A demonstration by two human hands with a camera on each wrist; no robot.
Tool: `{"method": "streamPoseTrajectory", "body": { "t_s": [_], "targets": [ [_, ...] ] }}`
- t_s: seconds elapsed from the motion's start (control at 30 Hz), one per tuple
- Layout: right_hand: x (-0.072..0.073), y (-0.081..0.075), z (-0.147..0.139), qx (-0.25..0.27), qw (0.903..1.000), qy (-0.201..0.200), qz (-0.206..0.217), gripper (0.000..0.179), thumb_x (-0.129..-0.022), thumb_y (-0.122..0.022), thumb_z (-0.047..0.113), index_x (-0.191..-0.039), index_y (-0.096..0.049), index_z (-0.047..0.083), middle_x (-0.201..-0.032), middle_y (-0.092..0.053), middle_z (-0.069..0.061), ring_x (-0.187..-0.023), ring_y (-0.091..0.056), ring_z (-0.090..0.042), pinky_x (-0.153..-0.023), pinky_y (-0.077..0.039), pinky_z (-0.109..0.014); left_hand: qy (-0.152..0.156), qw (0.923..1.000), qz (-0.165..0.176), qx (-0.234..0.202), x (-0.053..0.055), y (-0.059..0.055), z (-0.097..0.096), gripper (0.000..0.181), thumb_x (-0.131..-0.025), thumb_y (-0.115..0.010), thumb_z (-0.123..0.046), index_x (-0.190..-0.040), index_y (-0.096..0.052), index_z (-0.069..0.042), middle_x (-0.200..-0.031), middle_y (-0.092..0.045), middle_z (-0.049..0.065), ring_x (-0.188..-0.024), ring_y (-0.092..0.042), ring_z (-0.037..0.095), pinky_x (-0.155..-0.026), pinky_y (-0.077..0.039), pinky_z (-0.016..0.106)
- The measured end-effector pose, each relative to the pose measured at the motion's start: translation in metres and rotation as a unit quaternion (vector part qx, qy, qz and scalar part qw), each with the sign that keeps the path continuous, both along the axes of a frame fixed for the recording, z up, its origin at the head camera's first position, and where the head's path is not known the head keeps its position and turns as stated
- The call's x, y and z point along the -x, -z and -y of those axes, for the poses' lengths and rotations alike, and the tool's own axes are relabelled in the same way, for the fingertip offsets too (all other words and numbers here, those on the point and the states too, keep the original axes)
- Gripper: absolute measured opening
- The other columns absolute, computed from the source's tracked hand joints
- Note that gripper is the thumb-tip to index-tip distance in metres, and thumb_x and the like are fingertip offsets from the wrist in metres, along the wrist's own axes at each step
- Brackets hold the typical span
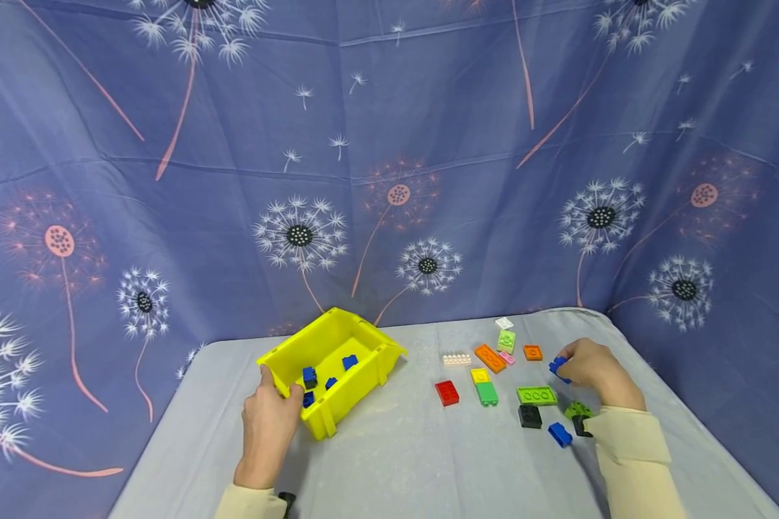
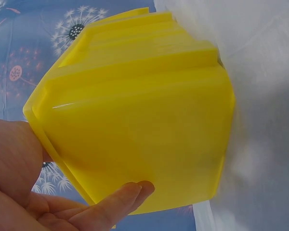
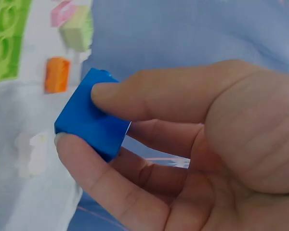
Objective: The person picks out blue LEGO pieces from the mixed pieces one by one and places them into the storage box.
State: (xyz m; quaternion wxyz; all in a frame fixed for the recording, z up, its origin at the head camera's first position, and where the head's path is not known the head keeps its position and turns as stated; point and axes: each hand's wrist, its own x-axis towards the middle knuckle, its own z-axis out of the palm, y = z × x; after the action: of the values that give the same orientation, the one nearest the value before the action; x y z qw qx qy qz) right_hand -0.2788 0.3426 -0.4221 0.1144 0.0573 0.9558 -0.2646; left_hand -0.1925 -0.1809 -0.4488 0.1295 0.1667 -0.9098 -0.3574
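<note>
My left hand (image 1: 267,431) grips the near left edge of a yellow bin (image 1: 357,393). In the left wrist view the fingertips (image 2: 143,188) lie on the bin's outer wall. Several blue building bricks (image 1: 309,377) lie inside the bin. At the right of the table my right hand (image 1: 599,371) pinches another blue brick (image 3: 86,113) between thumb and fingers, held above the surface. Below that hand lie a second blue brick (image 1: 560,435), a green piece (image 1: 578,410) and a black brick (image 1: 529,416), the green piece partly hidden by the wrist.
Scattered between bin and right hand are a red brick (image 1: 447,393), a yellow brick (image 1: 480,375) against a green one (image 1: 487,394), a long orange brick (image 1: 490,358), a lime brick (image 1: 537,396), a small orange brick (image 1: 533,352) and pale pieces. A patterned blue cloth (image 1: 363,108) hangs behind.
</note>
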Motion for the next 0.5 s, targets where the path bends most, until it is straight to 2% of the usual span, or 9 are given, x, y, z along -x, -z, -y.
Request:
{"method": "streamPoseTrajectory", "body": {
  "t_s": [0.17, 0.3, 0.5],
  "targets": [
    [-0.004, -0.015, 0.006, 0.015, 0.9996, -0.016, -0.016, 0.035, -0.092, -0.070, 0.012, -0.118, -0.067, -0.011, -0.097, -0.070, -0.019, -0.078, -0.069, -0.021, -0.071, -0.059, -0.041, 0.000, 1.0000, -0.001, 0.001, 0.000, 0.000, 0.001, 0.085, -0.098, -0.058, -0.026, -0.161, -0.013, 0.010, -0.059, -0.049, 0.006, -0.041, -0.044, 0.017, -0.042, -0.041, 0.030],
    [-0.009, -0.026, 0.009, 0.008, 0.9993, -0.023, -0.027, 0.043, -0.095, -0.068, 0.017, -0.126, -0.063, -0.013, -0.106, -0.069, -0.025, -0.079, -0.071, -0.021, -0.070, -0.058, -0.041, -0.002, 1.0000, -0.001, 0.003, 0.001, 0.000, 0.000, 0.085, -0.098, -0.058, -0.026, -0.161, -0.014, 0.009, -0.060, -0.050, 0.006, -0.041, -0.044, 0.017, -0.042, -0.041, 0.030],
    [-0.016, -0.038, 0.011, -0.025, 0.9980, -0.018, -0.056, 0.049, -0.095, -0.068, 0.025, -0.130, -0.063, -0.010, -0.116, -0.066, -0.031, -0.090, -0.067, -0.034, -0.070, -0.057, -0.045, -0.003, 1.0000, 0.003, -0.002, 0.001, 0.000, 0.000, 0.086, -0.097, -0.058, -0.027, -0.161, -0.014, 0.009, -0.060, -0.049, 0.006, -0.041, -0.044, 0.017, -0.042, -0.041, 0.030]
  ]
}}
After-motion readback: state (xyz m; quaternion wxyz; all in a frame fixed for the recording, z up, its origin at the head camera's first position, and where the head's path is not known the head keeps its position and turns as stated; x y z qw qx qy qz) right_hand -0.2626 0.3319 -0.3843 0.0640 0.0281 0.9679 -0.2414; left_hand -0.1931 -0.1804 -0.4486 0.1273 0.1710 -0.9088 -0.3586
